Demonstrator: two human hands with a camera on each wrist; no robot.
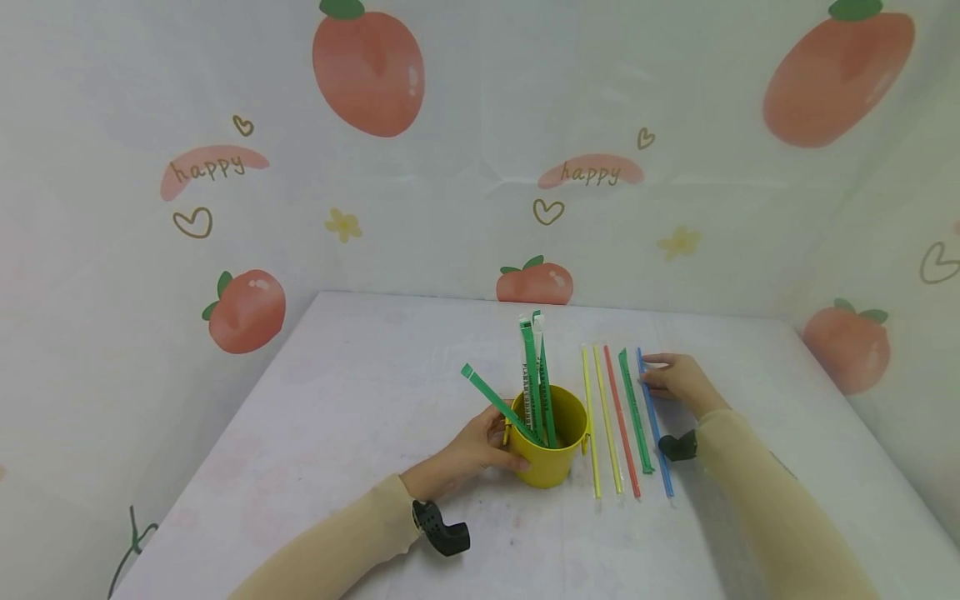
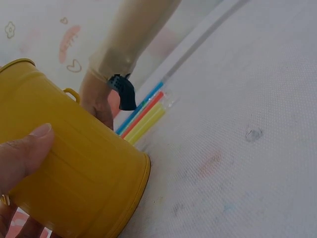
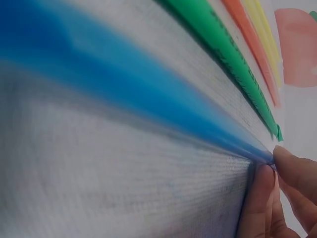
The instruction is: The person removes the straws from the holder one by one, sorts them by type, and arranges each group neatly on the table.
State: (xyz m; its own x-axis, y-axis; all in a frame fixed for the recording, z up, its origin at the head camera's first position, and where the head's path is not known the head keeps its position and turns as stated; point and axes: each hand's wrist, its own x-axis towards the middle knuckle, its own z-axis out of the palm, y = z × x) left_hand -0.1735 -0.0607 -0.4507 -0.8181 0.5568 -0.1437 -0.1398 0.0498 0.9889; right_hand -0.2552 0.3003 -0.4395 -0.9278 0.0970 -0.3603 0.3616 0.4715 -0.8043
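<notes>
My left hand (image 1: 476, 446) holds a small yellow metal bucket (image 1: 546, 467) from its left side, the thumb lying across its wall. Several green-wrapped straws (image 1: 534, 367) stand in the bucket, one leaning out to the left. To its right, a row of straws lies on the table: two yellow straws (image 1: 605, 417), a red straw (image 1: 622, 421), a green-wrapped straw (image 1: 636, 412) and a blue straw (image 1: 657, 433). With thumb and fingers, my right hand (image 1: 678, 383) pinches the blue straw near its far end. The blue straw also runs close across the right wrist view.
Everything rests on a white table (image 1: 360, 375) whose far edge meets a fruit-printed backdrop (image 1: 450, 208). Black wrist devices (image 1: 442, 529) sit on both sleeves. A thin dark green cord (image 1: 133, 542) hangs at the table's left edge.
</notes>
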